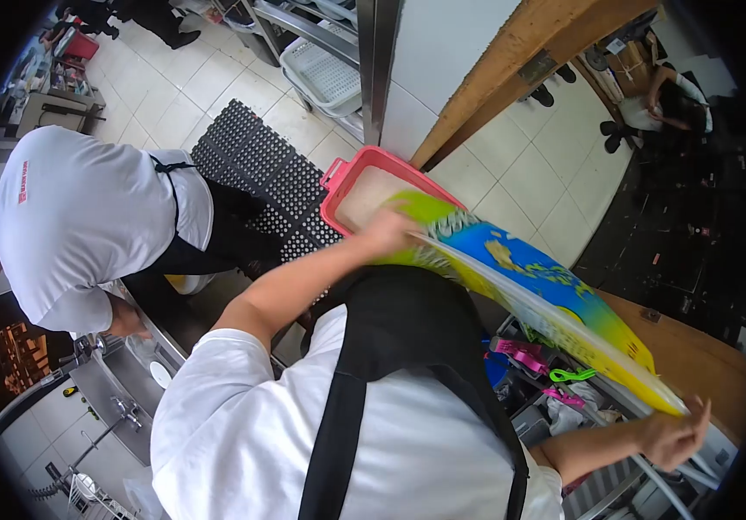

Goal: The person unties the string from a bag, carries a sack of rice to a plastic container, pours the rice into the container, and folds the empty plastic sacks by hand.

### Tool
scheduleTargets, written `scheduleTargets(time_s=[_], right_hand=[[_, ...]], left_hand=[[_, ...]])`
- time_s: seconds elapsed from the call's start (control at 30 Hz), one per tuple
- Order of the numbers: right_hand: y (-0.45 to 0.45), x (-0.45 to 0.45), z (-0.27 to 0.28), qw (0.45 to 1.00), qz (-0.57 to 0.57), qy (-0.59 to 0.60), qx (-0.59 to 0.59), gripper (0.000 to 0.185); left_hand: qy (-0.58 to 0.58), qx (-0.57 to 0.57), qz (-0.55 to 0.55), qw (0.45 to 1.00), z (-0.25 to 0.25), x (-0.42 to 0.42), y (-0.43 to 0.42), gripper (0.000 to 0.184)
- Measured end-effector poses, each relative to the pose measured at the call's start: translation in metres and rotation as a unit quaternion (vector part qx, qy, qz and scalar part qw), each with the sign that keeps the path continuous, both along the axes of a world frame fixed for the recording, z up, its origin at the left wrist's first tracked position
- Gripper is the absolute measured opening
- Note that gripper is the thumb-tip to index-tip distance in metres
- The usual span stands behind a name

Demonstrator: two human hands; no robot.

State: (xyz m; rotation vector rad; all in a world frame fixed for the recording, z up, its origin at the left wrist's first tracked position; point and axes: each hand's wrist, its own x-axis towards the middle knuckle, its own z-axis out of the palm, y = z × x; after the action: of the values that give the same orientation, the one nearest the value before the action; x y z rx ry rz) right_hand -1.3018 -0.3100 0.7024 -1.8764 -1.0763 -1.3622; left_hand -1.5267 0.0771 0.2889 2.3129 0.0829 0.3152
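Observation:
A large plastic sack (546,277), printed in yellow, green and blue, stretches between my two hands. Its near-left end tilts down over a pink tub (331,208) on the floor. Whitish contents (371,198) lie in the tub, too indistinct to name. My left hand (390,232), slightly blurred, grips the sack's lower end above the tub rim. Out to the right, my right hand (678,433) is closed on the raised far corner of the sack, some fingers sticking out. The sack's mouth is hidden from view.
At left a co-worker in a white shirt (100,217) bends at a metal sink (113,390). A perforated black mat (256,165) covers tiles beside the tub. Wooden door frame (511,74), rack with white basket (325,78), and pink and green clips (524,355) stand close by.

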Motion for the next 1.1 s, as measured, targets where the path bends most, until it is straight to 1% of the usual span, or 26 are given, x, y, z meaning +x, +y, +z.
scheduleTargets(time_s=[0.03,0.07,0.13,0.17,0.23,0.27,0.33,0.4,0.43,0.47,0.5,0.53,0.57,0.6,0.63,0.67,0.7,0.73,0.77,0.8,0.87,0.93,0.97,1.0,1.03,1.1], right_hand=[[-0.001,-0.004,0.008,0.999,-0.037,0.003,0.013,0.027],[-0.004,-0.007,0.011,0.999,-0.039,0.006,0.014,0.027],[-0.008,-0.007,0.013,0.998,0.013,0.057,0.026,0.029],[-0.006,-0.009,0.009,0.997,0.006,0.069,0.029,0.029],[0.016,-0.02,-0.006,0.996,0.015,0.09,0.006,0.029],[0.025,-0.02,-0.017,0.994,0.029,0.108,-0.012,0.029],[0.035,-0.017,-0.042,0.987,0.059,0.149,-0.011,0.024],[0.072,-0.03,-0.051,0.982,-0.032,0.17,-0.069,0.021],[0.094,-0.034,-0.058,0.978,-0.002,0.196,-0.066,0.02],[0.116,-0.041,-0.063,0.973,0.028,0.221,-0.066,0.02],[0.135,-0.051,-0.065,0.965,0.043,0.234,-0.108,0.025],[0.151,-0.061,-0.066,0.956,0.056,0.244,-0.151,0.031],[0.165,-0.07,-0.06,0.958,0.061,0.24,-0.147,0.031],[0.178,-0.077,-0.052,0.925,0.112,0.324,-0.163,0.037],[0.185,-0.08,-0.046,0.881,0.162,0.406,-0.18,0.044],[0.185,-0.077,-0.043,0.883,0.165,0.402,-0.179,0.044],[0.18,-0.069,-0.041,0.871,0.147,0.421,-0.205,0.047],[0.173,-0.06,-0.04,0.858,0.128,0.441,-0.229,0.051],[0.156,-0.047,-0.047,0.859,0.103,0.434,-0.252,0.044],[0.138,-0.033,-0.054,0.858,0.078,0.426,-0.275,0.038],[0.105,-0.013,-0.084,0.792,0.088,0.57,-0.2,0.025],[0.132,-0.023,-0.091,0.836,0.058,0.531,-0.124,0.017],[0.144,-0.026,-0.094,0.857,0.06,0.5,-0.11,0.015],[0.157,-0.032,-0.092,0.854,0.096,0.504,-0.088,0.015],[0.168,-0.038,-0.088,0.852,0.127,0.504,-0.063,0.015],[0.187,-0.044,-0.092,0.835,0.235,0.494,-0.06,0.017]], left_hand=[[0.037,0.057,0.038,0.997,-0.062,-0.035,0.033,0.018],[0.16,0.088,0.086,0.979,-0.107,-0.072,0.061,0.021],[0.385,0.044,0.13,0.913,-0.097,-0.105,0.093,0.029],[0.385,0.044,0.128,0.913,-0.092,-0.101,0.093,0.029],[0.153,-0.007,0.215,0.964,-0.065,-0.088,0.085,0.042],[0.149,-0.003,0.219,0.964,-0.042,-0.076,0.085,0.042],[0.082,-0.062,0.204,0.973,0.021,-0.044,0.083,0.056],[-0.006,-0.171,0.131,0.976,0.08,-0.014,0.075,0.064],[-0.026,-0.22,0.073,0.972,0.127,0.001,0.06,0.071],[-0.045,-0.236,0.018,0.971,0.17,0.013,0.04,0.083],[-0.063,-0.214,-0.04,0.974,0.212,0.022,0.019,0.093],[-0.123,-0.184,-0.095,0.97,0.232,0.035,-0.002,0.103],[-0.18,-0.197,-0.101,0.958,0.248,0.045,-0.022,0.073],[-0.185,-0.189,-0.1,0.959,0.253,0.052,-0.023,0.073],[-0.182,-0.216,-0.098,0.954,0.256,0.056,-0.023,0.052],[-0.179,-0.246,-0.096,0.948,0.261,0.058,-0.022,0.031],[-0.189,-0.369,-0.02,0.91,0.274,0.053,-0.014,0.012],[-0.196,-0.397,0.001,0.896,0.271,0.046,0.002,0.009],[-0.203,-0.425,0.019,0.882,0.264,0.04,0.022,0.008],[-0.194,-0.51,0.047,0.837,0.253,0.034,0.037,0.006],[-0.196,-0.569,0.051,0.797,0.253,0.021,0.06,0.003],[-0.2,-0.544,0.058,0.813,0.252,0.014,0.069,0.003],[-0.213,-0.48,0.129,0.841,0.259,0.011,0.075,0.007],[-0.227,-0.411,0.192,0.862,0.267,0.011,0.08,0.011],[-0.267,-0.272,0.267,0.885,0.277,0.012,0.084,0.018],[-0.337,0.015,0.365,0.867,0.306,0.01,0.085,0.034]])
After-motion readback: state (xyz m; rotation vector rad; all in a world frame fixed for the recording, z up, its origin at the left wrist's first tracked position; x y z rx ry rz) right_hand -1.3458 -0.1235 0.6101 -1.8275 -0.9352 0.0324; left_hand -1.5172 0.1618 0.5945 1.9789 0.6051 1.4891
